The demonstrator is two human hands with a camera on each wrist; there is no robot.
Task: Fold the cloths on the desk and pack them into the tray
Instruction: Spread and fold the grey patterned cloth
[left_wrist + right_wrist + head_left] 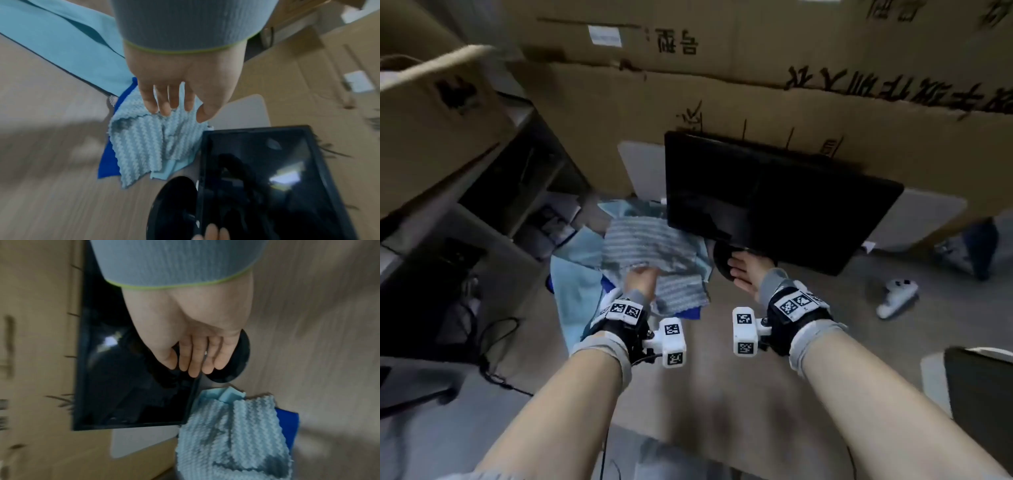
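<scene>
Three cloths: being seen heaped together left of centre on the surface [722, 359] — a pale blue cloth [575, 291] lowest and spilling toward the left edge, a dark blue cloth [109, 164] showing as a strip, a zigzag-ribbed cloth [650, 250] on top.
Left hand [640, 281]: being lowered onto the ribbed cloth's near part, fingers [164, 107] straight and touching the fabric; the grip is released, nothing being pinched yet.
Step in hand: judged as the first pick-up; no cloth is being seen folded.
Next move: a corner or edge of the ribbed cloth is probably to be pinched and drawn toward the bare near surface for flattening.
Right hand [744, 274]: being held over the round black base [238, 366] of the monitor [774, 209], fingers straight, grip released, holding nothing.
Tray: not being shown in any view.
Edges and room: the heap is being crowded by the monitor's corner on its right; open surface is being offered in front, between the forearms.
</scene>
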